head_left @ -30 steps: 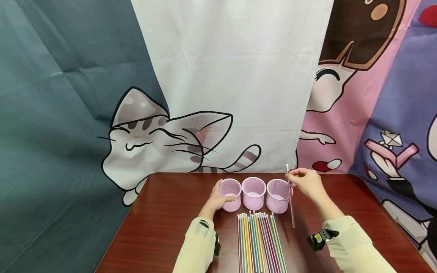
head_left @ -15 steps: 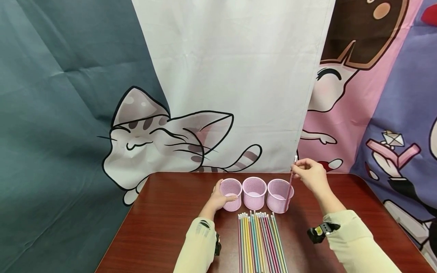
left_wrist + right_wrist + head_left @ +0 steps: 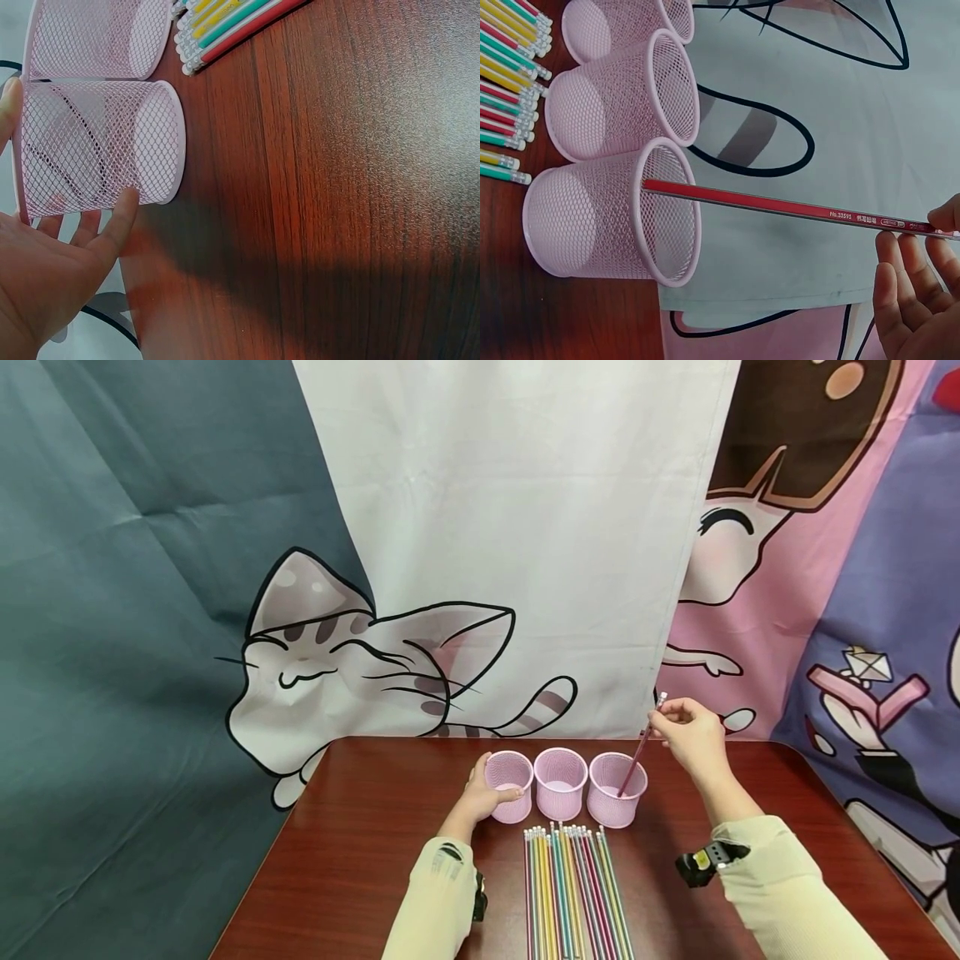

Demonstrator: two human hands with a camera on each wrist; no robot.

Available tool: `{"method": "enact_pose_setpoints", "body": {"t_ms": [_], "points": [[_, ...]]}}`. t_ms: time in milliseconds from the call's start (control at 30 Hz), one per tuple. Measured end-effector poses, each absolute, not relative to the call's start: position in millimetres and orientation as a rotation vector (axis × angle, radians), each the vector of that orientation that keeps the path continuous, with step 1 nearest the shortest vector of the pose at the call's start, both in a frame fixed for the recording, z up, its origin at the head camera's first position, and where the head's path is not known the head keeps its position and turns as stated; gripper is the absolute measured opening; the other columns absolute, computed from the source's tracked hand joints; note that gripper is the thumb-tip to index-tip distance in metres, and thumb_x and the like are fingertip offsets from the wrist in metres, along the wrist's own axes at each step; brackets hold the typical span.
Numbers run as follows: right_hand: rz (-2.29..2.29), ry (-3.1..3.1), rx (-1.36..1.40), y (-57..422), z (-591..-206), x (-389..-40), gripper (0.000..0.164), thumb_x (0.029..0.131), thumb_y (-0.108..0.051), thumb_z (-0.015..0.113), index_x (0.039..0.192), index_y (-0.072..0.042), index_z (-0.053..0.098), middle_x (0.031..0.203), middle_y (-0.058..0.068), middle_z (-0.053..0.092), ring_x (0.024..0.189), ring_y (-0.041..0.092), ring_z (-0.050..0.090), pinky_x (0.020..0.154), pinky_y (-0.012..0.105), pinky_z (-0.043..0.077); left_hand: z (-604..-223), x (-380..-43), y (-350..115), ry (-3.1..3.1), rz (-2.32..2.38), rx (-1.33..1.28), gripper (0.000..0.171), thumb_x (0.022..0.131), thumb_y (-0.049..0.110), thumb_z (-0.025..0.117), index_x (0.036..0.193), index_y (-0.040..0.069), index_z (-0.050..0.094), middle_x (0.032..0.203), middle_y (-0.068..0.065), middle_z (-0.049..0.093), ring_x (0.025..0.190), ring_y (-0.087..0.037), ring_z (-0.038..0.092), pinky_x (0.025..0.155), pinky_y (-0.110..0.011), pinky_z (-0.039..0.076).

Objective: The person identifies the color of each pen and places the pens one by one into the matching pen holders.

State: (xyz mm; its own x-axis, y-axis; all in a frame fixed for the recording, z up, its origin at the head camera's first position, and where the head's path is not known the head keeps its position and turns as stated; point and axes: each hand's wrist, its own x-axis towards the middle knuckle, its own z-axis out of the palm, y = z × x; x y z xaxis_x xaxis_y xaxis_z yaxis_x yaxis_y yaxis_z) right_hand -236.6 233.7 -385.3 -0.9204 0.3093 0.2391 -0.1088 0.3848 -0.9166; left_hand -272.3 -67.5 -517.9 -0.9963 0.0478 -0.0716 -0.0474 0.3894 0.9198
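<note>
Three pink mesh pen cups stand side by side on the table. My left hand (image 3: 477,795) holds the left pen cup (image 3: 512,811) by its side, thumb in front; in the left wrist view its fingers lie along the mesh of that cup (image 3: 97,142). My right hand (image 3: 693,737) pinches a red pencil (image 3: 780,205) near its white eraser end, which points up. The pencil slants down to the left, its lower end just inside the mouth of the right pen cup (image 3: 592,225). Between them stands the middle pen cup (image 3: 561,806).
In front of the cups lies a row of several striped pencils (image 3: 573,893), eraser ends toward the cups. The brown wooden table (image 3: 360,843) ends just behind the cups, at a printed cloth (image 3: 525,527) that hangs like a wall.
The right hand has moved up and slightly right. The red pencil, upright beside the right cup before, now tilts with its lower end in that cup's mouth. The left hand stays on its cup.
</note>
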Motion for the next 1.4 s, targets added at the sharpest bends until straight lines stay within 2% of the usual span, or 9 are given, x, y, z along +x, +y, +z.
{"method": "enact_pose_setpoints", "body": {"t_ms": [267, 533, 733, 933, 1400], "points": [[1.496, -2.257, -0.231, 232.5, -390.0, -238.2, 0.018, 0.083, -0.010, 0.064, 0.091, 0.002, 0.054, 0.065, -0.014, 0.055, 0.054, -0.004, 0.057, 0.050, 0.017, 0.049, -516.7, -272.0, -67.4, 2.555, 1.685, 0.002, 0.094, 0.066, 0.018, 0.084, 0.142, 0.011, 0.030, 0.134, -0.020, 0.039, 0.121, -0.038, 0.037, 0.098, -0.053, 0.031], [1.460, -2.303, -0.315, 235.9, -414.7, -244.0, 0.017, 0.081, -0.009, 0.062, 0.093, 0.001, 0.054, 0.069, -0.007, 0.058, 0.052, -0.006, 0.054, 0.050, 0.020, 0.050, -518.1, -272.0, -67.8, 2.559, 1.679, 0.016, 0.094, 0.065, 0.017, 0.084, 0.142, 0.011, 0.029, 0.135, -0.020, 0.038, 0.121, -0.038, 0.037, 0.098, -0.053, 0.031], [1.562, -2.294, -0.417, 238.2, -436.8, -247.5, 0.019, 0.081, -0.009, 0.060, 0.096, 0.000, 0.051, 0.074, -0.004, 0.054, 0.053, -0.004, 0.055, 0.050, 0.021, 0.051, -518.8, -271.7, -67.9, 2.564, 1.687, 0.017, 0.093, 0.066, 0.016, 0.083, 0.141, 0.011, 0.029, 0.134, -0.020, 0.038, 0.120, -0.038, 0.038, 0.098, -0.053, 0.031], [1.694, -2.240, -0.478, 238.8, -451.2, -248.3, 0.021, 0.083, -0.006, 0.058, 0.099, 0.004, 0.049, 0.075, -0.002, 0.051, 0.052, -0.002, 0.054, 0.050, 0.020, 0.050, -518.6, -270.6, -67.1, 2.564, 1.682, 0.023, 0.093, 0.066, 0.017, 0.083, 0.141, 0.010, 0.029, 0.135, -0.020, 0.038, 0.121, -0.038, 0.037, 0.098, -0.053, 0.031], [1.812, -2.198, -0.513, 239.2, -466.0, -245.4, 0.019, 0.085, -0.004, 0.059, 0.097, 0.003, 0.047, 0.069, -0.009, 0.051, 0.054, -0.002, 0.051, 0.051, 0.016, 0.047, -516.0, -269.5, -67.4, 2.559, 1.681, 0.013, 0.094, 0.066, 0.018, 0.083, 0.142, 0.011, 0.028, 0.137, -0.019, 0.037, 0.123, -0.039, 0.035, 0.099, -0.053, 0.029]]}}
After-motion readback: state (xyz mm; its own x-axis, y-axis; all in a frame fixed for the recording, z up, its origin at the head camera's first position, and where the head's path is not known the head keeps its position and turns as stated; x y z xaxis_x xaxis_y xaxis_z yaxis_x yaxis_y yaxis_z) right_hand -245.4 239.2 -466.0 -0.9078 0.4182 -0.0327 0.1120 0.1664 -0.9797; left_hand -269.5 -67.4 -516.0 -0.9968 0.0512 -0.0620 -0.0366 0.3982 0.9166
